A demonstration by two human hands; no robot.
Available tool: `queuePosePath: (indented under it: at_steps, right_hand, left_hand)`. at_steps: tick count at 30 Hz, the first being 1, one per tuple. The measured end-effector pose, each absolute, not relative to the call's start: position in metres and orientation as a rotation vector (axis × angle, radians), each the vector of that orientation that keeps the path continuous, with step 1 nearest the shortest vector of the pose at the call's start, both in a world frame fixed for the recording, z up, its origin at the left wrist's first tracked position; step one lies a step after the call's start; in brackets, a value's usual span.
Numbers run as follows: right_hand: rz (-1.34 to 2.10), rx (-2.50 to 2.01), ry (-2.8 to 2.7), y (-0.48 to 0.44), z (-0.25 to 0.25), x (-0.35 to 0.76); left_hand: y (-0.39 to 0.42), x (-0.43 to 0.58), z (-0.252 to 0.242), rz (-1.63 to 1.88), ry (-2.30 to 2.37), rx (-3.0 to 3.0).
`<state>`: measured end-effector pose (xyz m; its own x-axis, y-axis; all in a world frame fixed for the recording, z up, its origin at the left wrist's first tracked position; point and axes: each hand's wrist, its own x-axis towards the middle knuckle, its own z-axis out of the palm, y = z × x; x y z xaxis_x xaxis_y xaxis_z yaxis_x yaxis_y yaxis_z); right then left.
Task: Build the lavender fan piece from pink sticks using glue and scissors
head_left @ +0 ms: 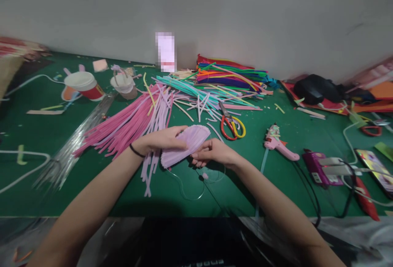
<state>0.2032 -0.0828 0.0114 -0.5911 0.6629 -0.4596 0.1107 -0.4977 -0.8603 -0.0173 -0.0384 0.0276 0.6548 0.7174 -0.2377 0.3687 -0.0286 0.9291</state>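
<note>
My left hand (167,139) is closed on a lilac pleated fan-shaped piece (187,146), thumb on top and fingers partly hidden. The piece is spread wide above the table in front of me. At its lower right edge, my right hand (211,152) has its fingers curled and pinched together; what they hold is too small to make out. A thin clear thread (182,189) loops below the piece, from its lower left corner toward the right. Beneath the right hand is a small lilac bit (205,175).
Pink and lilac pipe cleaners (123,126) lie at left, silvery wires (78,140) beside them. Scissors (230,124), coloured pipe cleaners (230,75) and two cups (87,85) stand or lie farther back. At right are a pink glue gun (279,144), a purple box (321,169) and a phone (376,169).
</note>
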Motion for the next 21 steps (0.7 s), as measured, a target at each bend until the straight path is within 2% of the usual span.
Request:
queuePosePath:
  at_steps: [12, 16, 21]
  right_hand:
    - [2.148, -1.166, -1.331, -0.083, 0.010, 0.204]
    - [2.124, -1.116, -1.200, -0.079, 0.015, 0.215]
    - [2.098, -0.873, -1.031, -0.076, 0.043, 0.228]
  left_hand:
    - [-0.041, -0.018, 0.030, 0.282, 0.775, 1.441]
    - [-0.039, -0.025, 0.034, 0.468, 0.925, 1.311]
    - [-0.033, -0.029, 0.032, 0.668, 0.888, 1.103]
